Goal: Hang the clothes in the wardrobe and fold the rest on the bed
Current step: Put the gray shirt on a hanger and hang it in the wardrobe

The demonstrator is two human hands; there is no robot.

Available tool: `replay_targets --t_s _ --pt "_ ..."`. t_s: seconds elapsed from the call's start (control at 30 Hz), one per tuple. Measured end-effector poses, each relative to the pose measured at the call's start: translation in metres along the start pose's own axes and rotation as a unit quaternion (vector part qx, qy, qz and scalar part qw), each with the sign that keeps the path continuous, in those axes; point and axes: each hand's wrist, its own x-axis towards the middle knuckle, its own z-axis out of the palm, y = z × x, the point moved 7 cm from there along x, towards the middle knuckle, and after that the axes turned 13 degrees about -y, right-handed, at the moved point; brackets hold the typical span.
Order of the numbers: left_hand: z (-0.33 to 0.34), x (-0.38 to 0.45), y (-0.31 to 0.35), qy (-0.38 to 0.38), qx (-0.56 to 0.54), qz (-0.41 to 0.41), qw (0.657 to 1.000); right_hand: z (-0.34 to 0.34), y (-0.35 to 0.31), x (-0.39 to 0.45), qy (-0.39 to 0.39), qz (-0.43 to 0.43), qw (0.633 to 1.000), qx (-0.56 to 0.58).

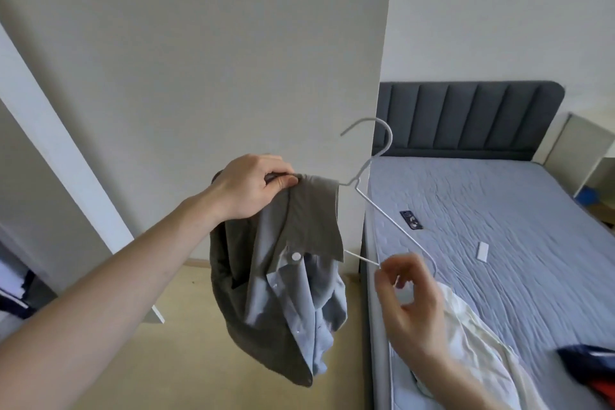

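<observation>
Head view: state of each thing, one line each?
left hand: grips shirt collar
right hand: pinches hanger bar
shirt: half on hanger, bunched
hanger: held up, tilted
white garment: loose on bed
bed: bare mattress

Left arm extended forward and up; left hand point(253, 186) curled, thumb and fingers pinching grey shirt point(293, 276) collar. Right hand point(407, 303) raised lower, blurred, fingers loosely curled, fingertips at hanger point(382, 206) wire.

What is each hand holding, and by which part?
Left hand grips the grey shirt at its collar; right hand pinches the white wire hanger by its bottom bar.
</observation>
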Motion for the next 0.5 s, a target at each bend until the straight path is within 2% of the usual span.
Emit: replay_targets --t_s 0.1,0.23,0.3,0.37,0.43,0.5 --pt "-0.009 -0.001 0.002 0.023 -0.012 0.008 1.0 0.032 0.027 -0.027 -0.109 0.047 0.993 0.005" --pt "-0.024 -0.008 0.013 0.047 -0.031 0.024 0.998 0.061 0.083 -0.035 -0.13 0.234 0.963 0.014" --pt "-0.03 -0.012 0.02 0.048 -0.033 0.027 0.998 0.08 0.101 -0.029 -0.159 0.293 0.942 0.04" --pt "-0.036 -0.017 0.025 0.048 -0.034 0.031 0.998 0.099 0.109 -0.017 -0.199 0.308 0.928 0.065" --pt "-0.043 -0.023 0.026 0.052 -0.037 0.029 0.998 0.113 0.11 -0.005 -0.232 0.286 0.927 0.069" --pt "-0.051 -0.031 0.021 0.056 -0.036 0.022 0.998 0.112 0.114 0.005 -0.234 0.264 0.932 0.081"
